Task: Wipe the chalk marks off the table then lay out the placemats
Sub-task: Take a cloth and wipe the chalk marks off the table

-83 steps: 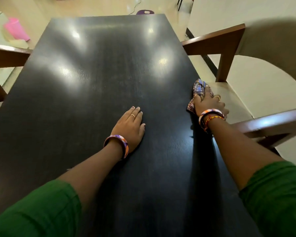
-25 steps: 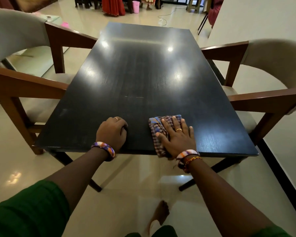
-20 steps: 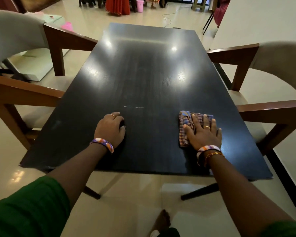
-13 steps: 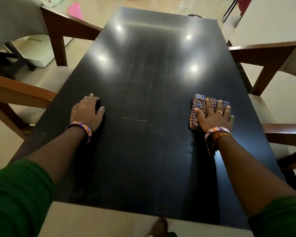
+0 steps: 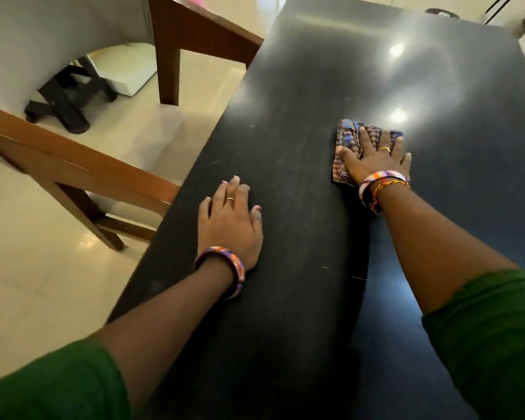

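nearest on the dark table [image 5: 300,328] lie two faint pale scratches of chalk [image 5: 358,278], on the near side of the cloth and between the two forearms. the left hand [image 5: 229,221] rests flat on the table, fingers straight and holding nothing, left of the cloth and close to the table's left edge; it looks like a brace for leaning in. further out, the right hand [image 5: 376,160] presses the checked cloth [image 5: 347,147] down with spread, straight fingers, not curled round it. the cloth is bunched under the palm, its folds showing beyond the fingertips and by the thumb.

to do this step well, i judge the cloth should come back toward those near scratches and also over to the small pale flecks [image 5: 215,162] left of the cloth near the table edge, with even pressure and overlapping passes, since thin marks hide easily in the glare. spreading the cloth flatter would cover more per stroke.

the top is glossy, with ceiling lights mirrored just beyond the cloth, which makes the far half hard to check. no placemats are in view. left of the table stand wooden-framed chairs [image 5: 176,34] with pale upholstery on a shiny cream floor [image 5: 28,268].
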### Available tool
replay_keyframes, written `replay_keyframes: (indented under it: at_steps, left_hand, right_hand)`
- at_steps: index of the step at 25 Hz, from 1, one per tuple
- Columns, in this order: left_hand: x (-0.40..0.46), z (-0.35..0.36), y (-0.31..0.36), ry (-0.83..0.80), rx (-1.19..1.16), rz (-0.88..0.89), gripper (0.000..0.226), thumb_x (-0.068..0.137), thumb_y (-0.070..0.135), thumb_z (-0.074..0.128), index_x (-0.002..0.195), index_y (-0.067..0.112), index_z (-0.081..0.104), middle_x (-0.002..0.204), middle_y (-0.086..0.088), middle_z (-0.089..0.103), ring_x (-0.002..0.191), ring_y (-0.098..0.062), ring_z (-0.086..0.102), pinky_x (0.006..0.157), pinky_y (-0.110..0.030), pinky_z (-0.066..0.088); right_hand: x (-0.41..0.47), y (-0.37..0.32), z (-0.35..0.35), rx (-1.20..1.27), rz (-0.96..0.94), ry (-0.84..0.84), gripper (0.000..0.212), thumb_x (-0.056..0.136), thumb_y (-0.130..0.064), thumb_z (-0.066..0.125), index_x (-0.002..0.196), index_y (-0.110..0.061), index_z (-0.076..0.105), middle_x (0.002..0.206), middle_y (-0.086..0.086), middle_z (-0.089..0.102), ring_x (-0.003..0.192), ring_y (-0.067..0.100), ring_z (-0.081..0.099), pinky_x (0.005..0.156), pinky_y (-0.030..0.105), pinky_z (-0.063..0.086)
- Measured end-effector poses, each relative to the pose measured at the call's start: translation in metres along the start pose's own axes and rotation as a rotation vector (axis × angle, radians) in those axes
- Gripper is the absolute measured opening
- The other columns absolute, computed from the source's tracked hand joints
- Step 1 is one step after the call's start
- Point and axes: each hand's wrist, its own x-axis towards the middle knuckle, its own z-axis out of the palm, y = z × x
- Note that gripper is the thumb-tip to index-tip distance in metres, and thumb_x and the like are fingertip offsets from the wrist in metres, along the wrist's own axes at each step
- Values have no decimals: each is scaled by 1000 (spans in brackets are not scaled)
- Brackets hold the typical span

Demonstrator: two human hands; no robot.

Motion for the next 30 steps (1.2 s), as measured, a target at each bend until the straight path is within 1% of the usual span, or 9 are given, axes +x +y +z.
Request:
replay_keyframes:
  at_steps: [5, 8, 11, 15, 18, 20, 22, 26, 30]
  left_hand:
    - [3, -2, -10, -118, -28, 66, 56, 97, 35, 29, 147, 16, 14, 159, -3, 6, 147, -20, 1, 118, -42, 5]
    - [3, -7, -12, -181, -131, 68, 58, 95, 30, 36, 147, 15, 16, 159, -4, 6, 147, -19, -3, 118, -41, 1]
    - [-1, -13, -19, -157, -284, 89, 43, 93, 23, 42, 136, 23, 37, 159, 1, 8, 147, -14, 0, 118, -37, -1]
    - [-3, -22, -39, -235, -367, 206, 43, 94, 16, 44, 137, 19, 38, 158, 0, 16, 147, -16, 7, 119, -33, 0]
    - [-9, -31, -64, -234, -490, 220, 45, 94, 9, 46, 138, 15, 39, 152, -1, 32, 144, -15, 21, 118, -28, 9]
    - [-15, -37, -79, -231, -680, 134, 40, 93, 3, 46, 132, 12, 49, 141, -4, 48, 136, -17, 37, 113, -25, 26]
    - [-21, -50, -98, -229, -988, -85, 33, 91, -5, 43, 114, 7, 62, 124, -8, 61, 114, -16, 55, 93, -18, 42]
    - [-50, -79, -149, -273, -1412, -637, 33, 92, -5, 34, 78, 12, 58, 91, -5, 63, 75, -11, 56, 77, -27, 45]
    - [-129, -87, -195, -449, -1356, -706, 28, 97, 5, 31, 90, 13, 57, 104, -6, 60, 93, -19, 54, 79, -33, 40]
  right_hand:
    - [-32, -137, 25, 20, -227, -33, 59, 95, -53, 27, 148, -40, 5, 159, -1, -7, 146, 25, -10, 117, 44, -6]
    - [-49, -152, 30, 37, -261, -92, 55, 96, -47, 28, 146, -43, 7, 159, -5, -6, 146, 21, -11, 116, 43, -8]
    - [-70, -98, 26, 69, -31, -62, 57, 94, -49, 32, 146, -45, 8, 159, -7, -7, 146, 21, -12, 115, 48, -10]
    - [-123, -10, 20, 99, 399, -24, 60, 94, -55, 31, 148, -42, 7, 159, -5, -8, 146, 26, -11, 115, 53, -9]
    - [-144, -17, 22, 128, 458, -48, 63, 93, -57, 32, 148, -40, 6, 159, -3, -10, 145, 29, -13, 115, 50, -8]
    - [-146, -49, 28, 98, 345, -53, 63, 93, -58, 30, 148, -41, 4, 159, -2, -11, 145, 28, -13, 116, 48, -6]
    - [-151, -93, 40, 44, 173, -51, 63, 93, -58, 27, 148, -41, 1, 159, -1, -10, 145, 28, -13, 116, 47, -5]
    - [-192, -180, 59, 21, -142, -95, 60, 94, -56, 26, 147, -43, 0, 159, -1, -12, 145, 25, -14, 117, 45, -6]
    - [-275, -220, 85, -26, -375, -71, 53, 96, -52, 27, 145, -45, 11, 159, -5, -6, 146, 23, -9, 117, 45, -3]
